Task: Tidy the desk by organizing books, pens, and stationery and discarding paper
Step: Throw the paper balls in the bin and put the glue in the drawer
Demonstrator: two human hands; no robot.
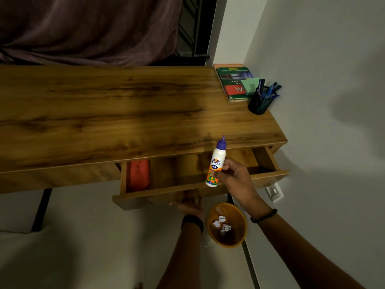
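One right hand [235, 178] around glue bottle [216, 163]

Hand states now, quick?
Left hand: at the wooden drawer front, grip cannot be told.
Right hand: holding white purple-capped plastic glue bottle.

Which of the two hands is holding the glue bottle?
The right hand, wearing a bead bracelet: it pinches the white glue bottle over the open drawer. The left hand, with a black wristband, only touches the drawer's front.
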